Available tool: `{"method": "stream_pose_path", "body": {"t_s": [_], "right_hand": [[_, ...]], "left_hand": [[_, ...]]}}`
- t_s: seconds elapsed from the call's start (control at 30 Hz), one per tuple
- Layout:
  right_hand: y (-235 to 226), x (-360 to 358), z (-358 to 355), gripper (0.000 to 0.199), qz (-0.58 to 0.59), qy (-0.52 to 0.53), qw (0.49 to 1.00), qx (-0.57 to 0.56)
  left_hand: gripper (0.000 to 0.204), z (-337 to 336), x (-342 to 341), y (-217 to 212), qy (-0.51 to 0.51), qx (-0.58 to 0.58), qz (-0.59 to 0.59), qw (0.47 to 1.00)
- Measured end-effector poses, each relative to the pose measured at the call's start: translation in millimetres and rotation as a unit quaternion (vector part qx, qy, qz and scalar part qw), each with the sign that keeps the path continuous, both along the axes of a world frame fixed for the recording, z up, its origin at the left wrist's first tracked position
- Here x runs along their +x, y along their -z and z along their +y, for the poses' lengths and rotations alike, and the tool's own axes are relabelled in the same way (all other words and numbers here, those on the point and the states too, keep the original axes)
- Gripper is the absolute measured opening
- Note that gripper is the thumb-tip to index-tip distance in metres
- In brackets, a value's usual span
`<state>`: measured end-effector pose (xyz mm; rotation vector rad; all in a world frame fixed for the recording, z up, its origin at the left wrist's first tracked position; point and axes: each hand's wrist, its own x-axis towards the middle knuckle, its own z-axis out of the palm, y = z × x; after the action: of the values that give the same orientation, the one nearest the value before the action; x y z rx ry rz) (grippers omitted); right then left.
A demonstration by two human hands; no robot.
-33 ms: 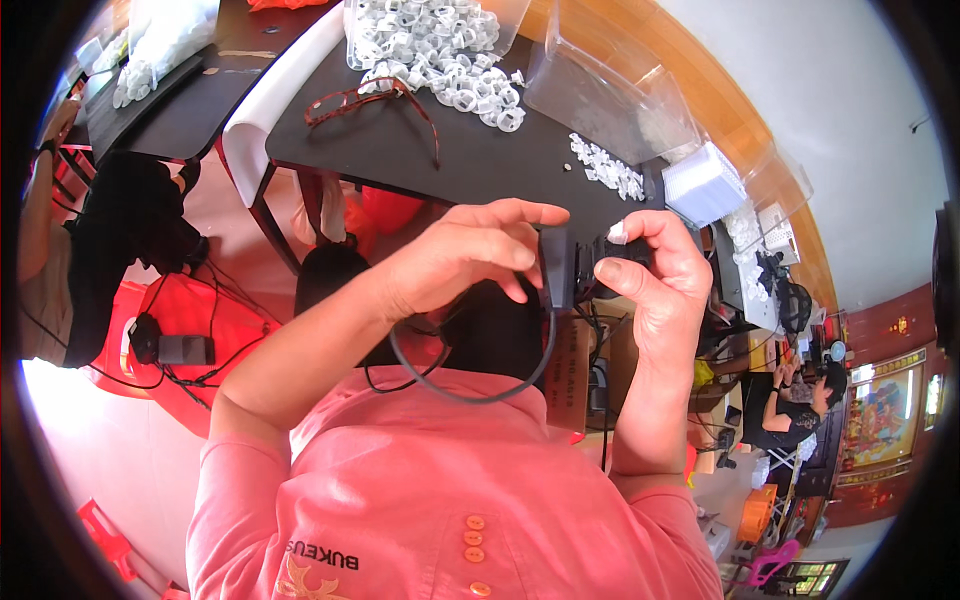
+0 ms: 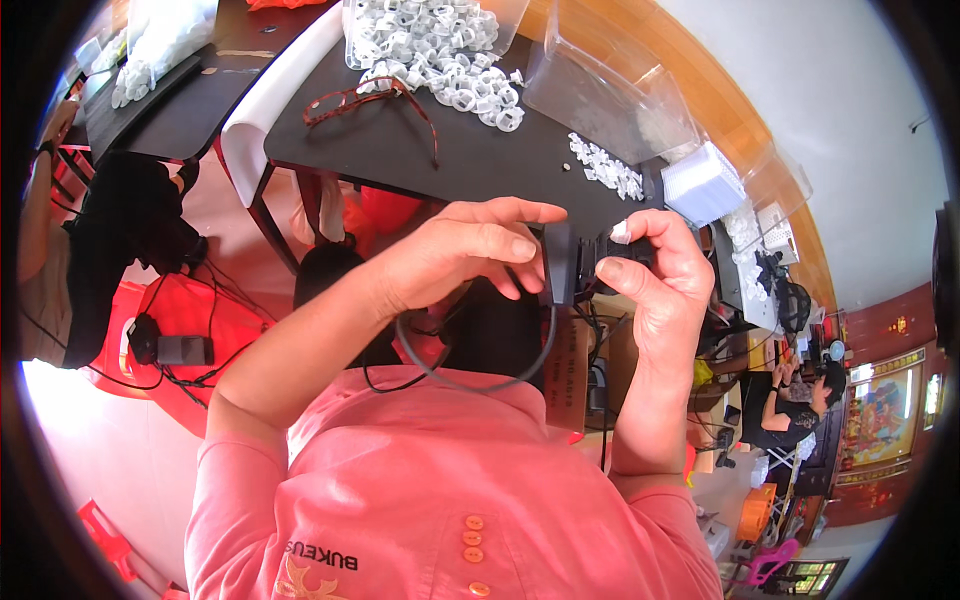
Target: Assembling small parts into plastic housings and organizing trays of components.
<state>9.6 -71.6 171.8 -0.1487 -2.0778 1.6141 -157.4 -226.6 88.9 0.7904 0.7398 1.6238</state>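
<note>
Item: small black block-shaped part (image 2: 562, 262), held in the air between both hands, just in front of the near edge of the black table (image 2: 470, 160). Its long axis is seen running roughly up and down in the head view; which end is the front cannot be told. A dark cable loop (image 2: 480, 375) hangs from its lower end down over the pink shirt.

Change: none is shown against the paired view taken at the same instant; the grip is judged settled, the work on the part in progress.

Left hand (image 2: 460, 260): thumb and curled fingers pinched on the part's left side, index finger stretched out above.

Right hand (image 2: 655, 275): fingertips pinched on a black piece at the part's right side.

Surroundings: white plastic rings (image 2: 440, 45), red-framed spectacles (image 2: 370, 100), clear bags (image 2: 610, 95).
</note>
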Motion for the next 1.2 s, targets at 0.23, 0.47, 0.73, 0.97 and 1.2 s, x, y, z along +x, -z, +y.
{"method": "stream_pose_path", "body": {"t_s": [0.23, 0.47, 0.73, 0.97, 1.2], "right_hand": [[2, -8, -3, 0.03, 0.02, -0.009, 0.997, -0.069], [-1, -9, 13, 0.029, 0.014, -0.051, 0.997, -0.057], [-3, -3, 8, 0.031, 0.033, -0.066, 0.995, -0.072], [0, 3, 7, 0.026, 0.016, -0.057, 0.992, -0.114], [23, -12, -6, 0.021, 0.076, -0.036, 0.984, -0.157]], "left_hand": [[0.093, 4, 23, -29, -0.152, -0.039, 0.16, 0.974], [0.086, 1, 17, -26, -0.244, -0.043, 0.133, 0.96], [0.084, -13, 30, -26, -0.283, 0.013, 0.084, 0.955], [0.078, -16, 36, -20, -0.284, 0.012, 0.068, 0.956], [0.04, -28, 54, -2, -0.531, 0.114, 0.472, 0.695]]}}
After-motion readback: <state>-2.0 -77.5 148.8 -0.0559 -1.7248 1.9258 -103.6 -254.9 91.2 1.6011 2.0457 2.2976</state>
